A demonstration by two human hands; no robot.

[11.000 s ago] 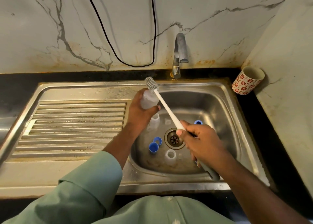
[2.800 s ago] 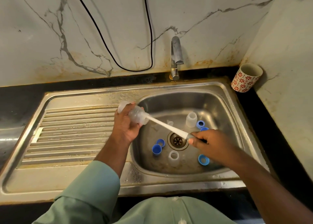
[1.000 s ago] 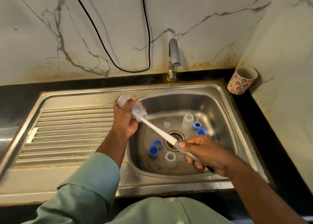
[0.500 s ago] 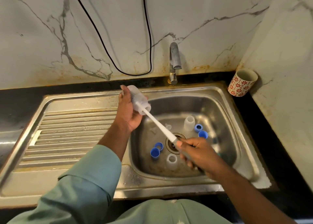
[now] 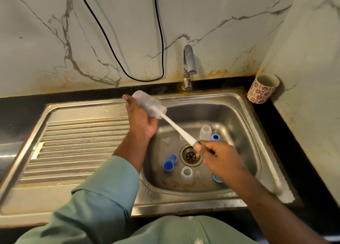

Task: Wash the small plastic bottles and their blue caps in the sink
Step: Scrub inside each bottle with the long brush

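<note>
Inside sink [image 5: 246, 114], bottles [image 5: 205, 132], blue caps [image 5: 168, 165], brush in held bottle [image 5: 147, 103]

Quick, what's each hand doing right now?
Left hand: grips a small plastic bottle, tilted above the sink.
Right hand: grips the bottle brush handle; its head is inside that bottle.

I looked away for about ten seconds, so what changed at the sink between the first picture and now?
The brush head, then outside the bottle, is now inside it. The left hand holds the bottle tilted, mouth toward the basin; the right hand holds the handle. Loose bottles and blue caps remain in the sink.
</note>
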